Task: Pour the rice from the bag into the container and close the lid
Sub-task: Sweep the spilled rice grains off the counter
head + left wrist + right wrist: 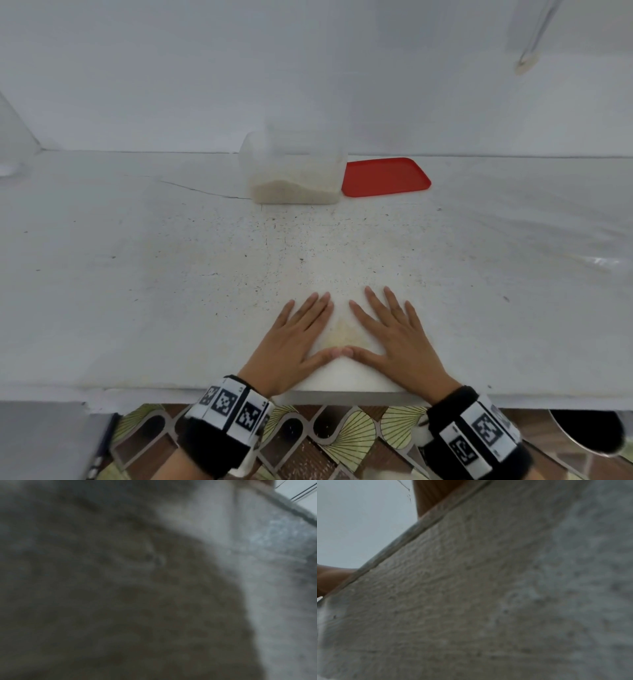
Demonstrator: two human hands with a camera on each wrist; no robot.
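A clear plastic container (294, 168) stands at the back of the white counter (171, 274), lidless, with rice (294, 193) filling its bottom. Its red lid (385, 177) lies flat on the counter just to the container's right. Both of my hands lie flat near the front edge, palms down and fingers straight: left hand (298, 329), right hand (394, 329), thumb tips touching. They hold nothing and are well short of the container. A crumpled clear plastic sheet (596, 263), perhaps the bag, lies at the far right. Both wrist views show only blurred counter surface (471, 601).
A white wall runs behind the counter. A hairline crack (205, 192) crosses the counter left of the container. Patterned floor tiles (342, 442) show below the front edge, and a dark round pan (589, 431) sits under the counter at the lower right.
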